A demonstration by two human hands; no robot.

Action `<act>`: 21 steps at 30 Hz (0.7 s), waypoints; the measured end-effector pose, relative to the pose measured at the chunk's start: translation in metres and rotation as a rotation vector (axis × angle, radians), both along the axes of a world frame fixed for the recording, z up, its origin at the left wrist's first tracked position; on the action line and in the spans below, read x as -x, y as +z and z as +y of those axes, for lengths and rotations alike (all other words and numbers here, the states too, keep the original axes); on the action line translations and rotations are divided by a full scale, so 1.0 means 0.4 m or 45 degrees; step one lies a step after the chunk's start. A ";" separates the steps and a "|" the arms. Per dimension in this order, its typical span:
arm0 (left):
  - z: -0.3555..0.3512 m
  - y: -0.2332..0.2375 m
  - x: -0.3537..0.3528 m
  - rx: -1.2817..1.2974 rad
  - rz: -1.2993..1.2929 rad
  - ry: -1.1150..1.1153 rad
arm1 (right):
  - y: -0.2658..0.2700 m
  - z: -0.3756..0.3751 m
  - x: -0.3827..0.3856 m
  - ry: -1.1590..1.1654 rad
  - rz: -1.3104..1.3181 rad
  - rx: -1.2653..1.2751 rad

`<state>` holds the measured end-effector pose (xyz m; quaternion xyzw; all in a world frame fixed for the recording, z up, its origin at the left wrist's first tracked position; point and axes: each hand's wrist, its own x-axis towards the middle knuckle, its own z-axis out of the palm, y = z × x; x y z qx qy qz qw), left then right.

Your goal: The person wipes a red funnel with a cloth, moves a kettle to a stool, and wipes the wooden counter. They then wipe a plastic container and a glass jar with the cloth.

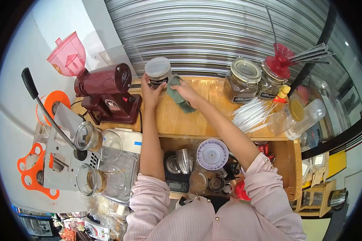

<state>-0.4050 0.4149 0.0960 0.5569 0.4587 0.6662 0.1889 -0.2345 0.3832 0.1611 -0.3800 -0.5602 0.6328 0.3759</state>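
Observation:
A clear jar with a whitish lid [157, 67] and a dark label stands at the back of the wooden counter [205, 120]. My left hand [152, 93] is wrapped round the jar's lower left side. A grey-green cloth [180, 98] is bunched in my right hand [185, 91], just right of the jar; part of the cloth hangs down toward the counter. The fingers of my right hand are closed on the cloth, close to the jar's side.
A maroon grinder [112, 94] stands left of my left arm. Glass jars [242, 80], white straws [253, 114] and plastic containers [305, 118] are on the right. Below, an open drawer holds a lilac lid [212, 154] and a scale [177, 186]. Glass servers [88, 178] sit lower left.

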 end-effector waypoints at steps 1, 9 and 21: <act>0.000 -0.001 0.001 0.001 0.000 0.000 | -0.001 0.001 0.001 0.000 0.012 0.009; -0.089 0.049 -0.050 0.179 0.268 0.379 | -0.002 -0.008 -0.006 0.013 0.132 0.079; -0.168 0.074 -0.501 0.088 -0.271 -0.589 | 0.208 -0.330 -0.356 -0.497 0.984 0.194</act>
